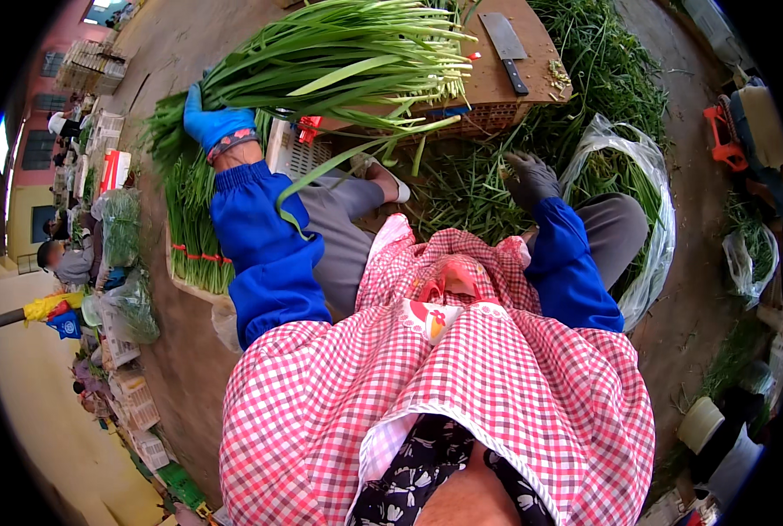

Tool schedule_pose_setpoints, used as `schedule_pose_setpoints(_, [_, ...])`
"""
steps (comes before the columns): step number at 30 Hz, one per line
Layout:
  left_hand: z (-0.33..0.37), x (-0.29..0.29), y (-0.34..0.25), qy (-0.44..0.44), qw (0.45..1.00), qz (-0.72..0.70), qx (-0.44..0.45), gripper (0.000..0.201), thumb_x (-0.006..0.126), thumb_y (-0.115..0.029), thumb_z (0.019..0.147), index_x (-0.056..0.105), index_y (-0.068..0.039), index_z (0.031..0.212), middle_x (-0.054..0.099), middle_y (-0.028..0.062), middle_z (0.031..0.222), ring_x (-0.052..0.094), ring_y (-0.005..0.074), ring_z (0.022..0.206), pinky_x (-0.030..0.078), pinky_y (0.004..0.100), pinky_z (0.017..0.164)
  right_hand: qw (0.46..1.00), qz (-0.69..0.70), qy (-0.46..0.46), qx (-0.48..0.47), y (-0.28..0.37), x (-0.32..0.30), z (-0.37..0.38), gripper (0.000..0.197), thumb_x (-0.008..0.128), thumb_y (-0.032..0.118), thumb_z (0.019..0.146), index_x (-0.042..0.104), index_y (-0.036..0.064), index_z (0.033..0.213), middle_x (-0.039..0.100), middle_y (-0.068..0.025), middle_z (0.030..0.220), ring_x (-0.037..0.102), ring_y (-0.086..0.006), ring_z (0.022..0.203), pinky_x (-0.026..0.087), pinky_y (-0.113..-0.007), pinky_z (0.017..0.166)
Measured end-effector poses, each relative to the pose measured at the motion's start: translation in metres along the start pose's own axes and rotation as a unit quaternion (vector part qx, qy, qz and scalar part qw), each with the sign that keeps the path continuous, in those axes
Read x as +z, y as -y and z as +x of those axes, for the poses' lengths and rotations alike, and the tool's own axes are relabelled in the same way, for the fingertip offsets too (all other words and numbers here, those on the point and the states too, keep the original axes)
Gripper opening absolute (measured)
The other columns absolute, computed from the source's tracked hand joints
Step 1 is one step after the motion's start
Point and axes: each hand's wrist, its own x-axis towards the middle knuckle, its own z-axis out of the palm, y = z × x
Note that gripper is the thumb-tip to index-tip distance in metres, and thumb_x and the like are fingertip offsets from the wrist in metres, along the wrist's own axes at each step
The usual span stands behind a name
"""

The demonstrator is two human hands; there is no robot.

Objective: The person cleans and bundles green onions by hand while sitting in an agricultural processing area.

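Note:
A big loose bunch of long green leaves with pale stalk ends, like garlic chives (pixel 339 61), lies at the upper left, its stalks pointing right over a wooden board. My left hand (pixel 219 123), in a blue glove, grips its leafy end; the fingertips are partly hidden by leaves. One long leaf hangs down over my left sleeve. My right hand (pixel 531 181), in a dark grey glove, hovers over loose green trimmings (pixel 466 197) with its fingers apart and holds nothing. Beyond it a cleaver (pixel 507 53) with a black handle rests on the wooden board (pixel 461 79).
Chive bundles tied with red bands (pixel 200 232) stand left of my knee. A clear plastic bag (pixel 663 219) of greens sits at my right knee. Heaped greens (pixel 602 53) lie behind the board. A white crate (pixel 295 149) is near my left wrist. Other people work far left.

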Motion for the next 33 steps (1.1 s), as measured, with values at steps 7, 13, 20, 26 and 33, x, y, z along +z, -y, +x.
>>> schedule_pose_setpoints(7, [-0.014,-0.012,0.005,-0.066,0.998,0.010,-0.004,0.036,0.044,-0.019,0.078,0.055,-0.002,0.108,0.053,0.0168,0.113,0.048,0.0340,0.106,0.034,0.0501,0.094,0.847,0.501,0.169,-0.052,0.072,-0.003,0.008,0.071,0.067,0.038,0.072,0.035,0.0062,0.127,0.041,-0.0114,0.128,0.037,-0.0238,0.118,0.032,-0.037,0.097])
schedule_pose_setpoints(13, [-0.005,-0.030,0.014,-0.054,0.998,0.007,-0.021,0.036,0.041,-0.016,0.079,0.056,-0.001,0.108,0.054,0.0168,0.113,0.047,0.0336,0.107,0.033,0.0496,0.095,0.605,0.758,0.242,-0.021,0.130,0.042,0.024,0.050,0.059,0.031,0.080,0.044,0.0031,0.119,0.052,-0.0112,0.111,0.051,-0.0209,0.101,0.041,-0.035,0.087])
schedule_pose_setpoints(20, [-0.009,-0.025,0.004,-0.055,0.998,0.040,0.000,0.034,0.047,-0.022,0.078,0.057,-0.002,0.105,0.055,0.0165,0.110,0.050,0.0340,0.103,0.036,0.0501,0.092,0.574,0.756,0.313,-0.032,0.115,0.018,0.000,0.022,0.050,0.028,0.086,0.051,0.0065,0.081,0.048,-0.0022,0.061,0.049,-0.0135,0.054,0.043,-0.026,0.051])
schedule_pose_setpoints(26, [-0.002,-0.033,-0.019,-0.030,0.997,0.062,0.037,0.034,0.045,-0.024,0.080,0.057,-0.003,0.104,0.056,0.0167,0.108,0.050,0.0337,0.101,0.036,0.0492,0.092,0.863,0.175,0.468,0.076,0.015,0.003,0.002,0.030,0.052,0.026,0.085,0.050,0.0060,0.107,0.059,-0.0069,0.083,0.058,-0.0161,0.067,0.046,-0.028,0.057])
schedule_pose_setpoints(33, [-0.002,-0.032,-0.015,-0.061,0.993,0.090,0.033,0.032,0.050,-0.026,0.078,0.059,-0.005,0.101,0.058,0.0143,0.106,0.052,0.0333,0.100,0.037,0.0488,0.090,0.878,0.450,0.163,0.007,0.056,0.022,0.005,0.056,0.054,0.041,0.081,0.042,0.0085,0.125,0.051,-0.0108,0.117,0.055,-0.0208,0.097,0.042,-0.036,0.083])
